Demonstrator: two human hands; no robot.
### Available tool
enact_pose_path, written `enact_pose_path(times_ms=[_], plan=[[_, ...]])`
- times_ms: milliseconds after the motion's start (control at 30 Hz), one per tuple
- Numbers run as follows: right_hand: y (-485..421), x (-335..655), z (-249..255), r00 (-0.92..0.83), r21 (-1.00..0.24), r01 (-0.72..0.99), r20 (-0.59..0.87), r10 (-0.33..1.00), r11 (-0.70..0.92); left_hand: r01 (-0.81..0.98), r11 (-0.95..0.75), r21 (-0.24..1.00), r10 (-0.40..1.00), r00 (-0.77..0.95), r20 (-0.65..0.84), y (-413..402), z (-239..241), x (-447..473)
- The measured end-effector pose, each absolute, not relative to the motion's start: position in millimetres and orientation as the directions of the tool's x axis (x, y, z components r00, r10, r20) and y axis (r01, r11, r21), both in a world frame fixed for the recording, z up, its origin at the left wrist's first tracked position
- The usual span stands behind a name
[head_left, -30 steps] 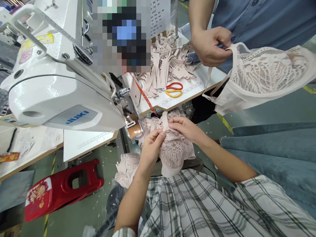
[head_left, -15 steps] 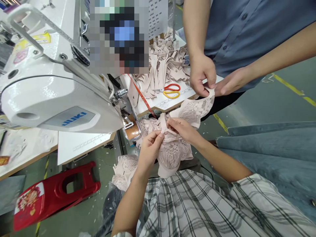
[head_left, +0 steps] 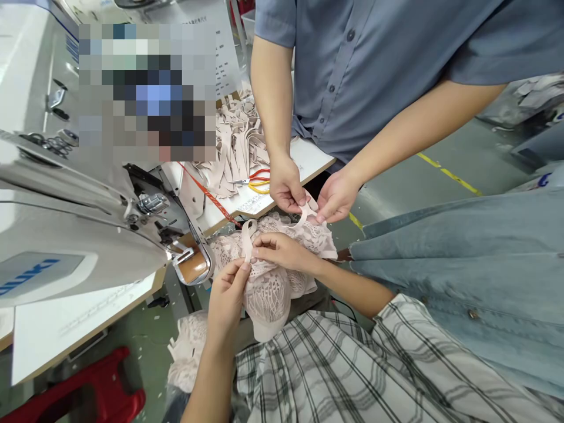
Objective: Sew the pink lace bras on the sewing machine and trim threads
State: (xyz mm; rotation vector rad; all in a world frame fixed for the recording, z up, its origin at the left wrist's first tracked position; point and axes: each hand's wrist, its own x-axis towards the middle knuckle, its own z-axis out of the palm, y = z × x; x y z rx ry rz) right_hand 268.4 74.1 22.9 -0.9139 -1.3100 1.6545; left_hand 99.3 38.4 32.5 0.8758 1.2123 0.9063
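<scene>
A pale pink lace bra (head_left: 267, 294) lies over my lap in front of the sewing machine. My left hand (head_left: 228, 289) pinches its strap (head_left: 248, 241), which stands up in a loop. My right hand (head_left: 282, 249) is closed on the same strap just to the right, its thumb and forefinger near my left fingertips. Beyond my right hand, a co-worker's two hands (head_left: 304, 191) hold the strap edge of another lace piece (head_left: 315, 235). More lace pieces (head_left: 187, 346) hang at my left forearm.
The white sewing machine (head_left: 88, 235) stands at left, its arm end close to my left hand. Cut strap pieces (head_left: 238, 138) and scissors (head_left: 258, 180) lie on the table. A red stool (head_left: 101, 388) is low at left. A person in denim (head_left: 462, 247) is at right.
My view has swung to the right. The strap between my hands now rises in a loop. The co-worker's hands have come closer to mine, still holding the lace piece.
</scene>
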Motion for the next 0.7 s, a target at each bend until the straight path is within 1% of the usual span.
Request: enact_pose_path(times_ms=[133, 300, 467, 600, 700], plan=[[72, 268, 20, -0.412, -0.979, -0.166, -0.042, 0.91, -0.12, -0.094, 0.407, 0.909, 0.911, 0.116, -0.396, 36, 32, 98], [69, 271, 21, -0.409, -0.985, -0.132, -0.045, 0.911, -0.108, -0.056, 0.402, 0.914, 0.912, 0.116, -0.394, 33, 31, 97], [60, 277, 17, -0.388, -0.99, -0.113, -0.03, 0.921, -0.079, -0.005, 0.398, 0.917, 0.906, 0.161, -0.393, 29, 32, 98], [55, 280, 15, -0.353, -0.995, -0.093, 0.015, 0.936, -0.019, 0.054, 0.354, 0.934, 0.916, 0.18, -0.358, 28, 35, 102], [55, 283, 20, -0.349, -0.996, -0.076, -0.011, 0.937, -0.04, 0.075, 0.317, 0.945, 0.928, 0.178, -0.326, 30, 36, 106]])
